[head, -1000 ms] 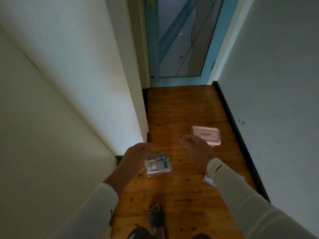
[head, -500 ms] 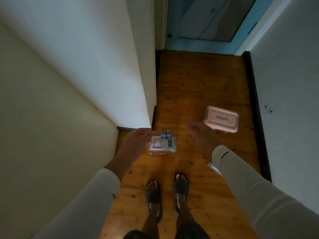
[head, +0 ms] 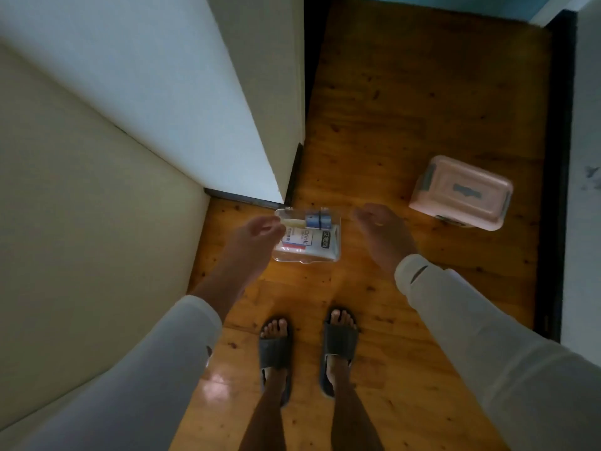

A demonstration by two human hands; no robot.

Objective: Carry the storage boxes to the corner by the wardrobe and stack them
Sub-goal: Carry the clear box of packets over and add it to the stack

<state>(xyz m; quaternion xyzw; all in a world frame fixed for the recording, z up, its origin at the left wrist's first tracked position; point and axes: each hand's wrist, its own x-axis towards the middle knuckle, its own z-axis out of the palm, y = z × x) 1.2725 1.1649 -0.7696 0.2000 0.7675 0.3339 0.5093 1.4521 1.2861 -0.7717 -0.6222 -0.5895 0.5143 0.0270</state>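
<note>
Left hand (head: pixel 257 234) pinches the clear box (head: pixel 310 244) by one edge, just in front of the wardrobe (head: pixel 211 102) corner, right hand (head: pixel 382 234) open and empty alongside, so I'd get that 2nd hand on before lowering, pink box (head: pixel 460 193) on the floor (head: pixel 406 102) right of the wardrobe.

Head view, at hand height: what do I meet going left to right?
In order: cream panel → left hand, gripping the edge of the clear storage box → right hand → pink storage box → dark skirting board → white wall.
</note>
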